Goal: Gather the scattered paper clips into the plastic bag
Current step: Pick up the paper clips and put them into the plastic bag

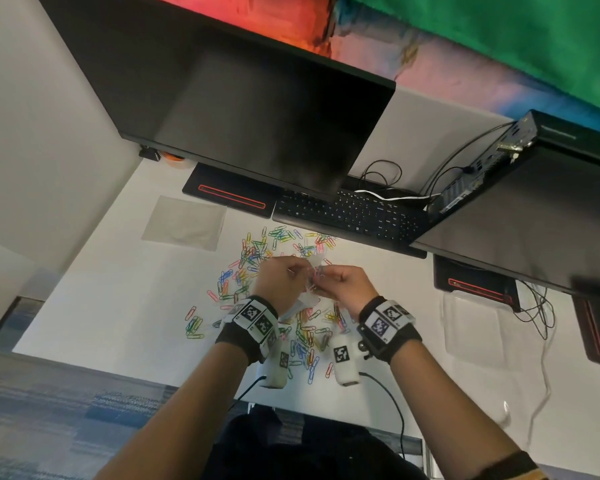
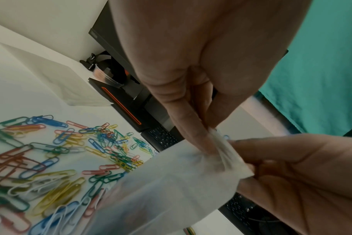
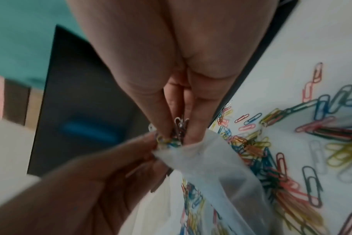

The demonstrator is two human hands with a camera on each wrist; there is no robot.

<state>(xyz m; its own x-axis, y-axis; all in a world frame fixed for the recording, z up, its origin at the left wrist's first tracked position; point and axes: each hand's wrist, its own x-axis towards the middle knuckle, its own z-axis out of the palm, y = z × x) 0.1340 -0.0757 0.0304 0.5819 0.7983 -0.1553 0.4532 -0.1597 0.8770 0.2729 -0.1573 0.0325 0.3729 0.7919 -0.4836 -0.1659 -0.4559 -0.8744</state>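
Observation:
Many coloured paper clips (image 1: 250, 258) lie scattered on the white desk (image 1: 118, 306), also seen in the left wrist view (image 2: 50, 159) and the right wrist view (image 3: 291, 143). Both hands are raised above the pile, close together. My left hand (image 1: 284, 282) pinches the top edge of the thin translucent plastic bag (image 1: 307, 299), whose body hangs down (image 2: 181, 182). My right hand (image 1: 343, 284) pinches a small bunch of clips (image 3: 179, 127) between its fingertips, right at the bag's mouth (image 3: 211, 159). What lies inside the bag is blurred.
A black keyboard (image 1: 354, 213) lies just beyond the clips, under a dark monitor (image 1: 257, 109). A grey flat sheet (image 1: 184, 223) lies at the back left. On the right stand a second monitor (image 1: 534, 209), cables (image 1: 534, 313) and a clear plastic piece (image 1: 471, 323).

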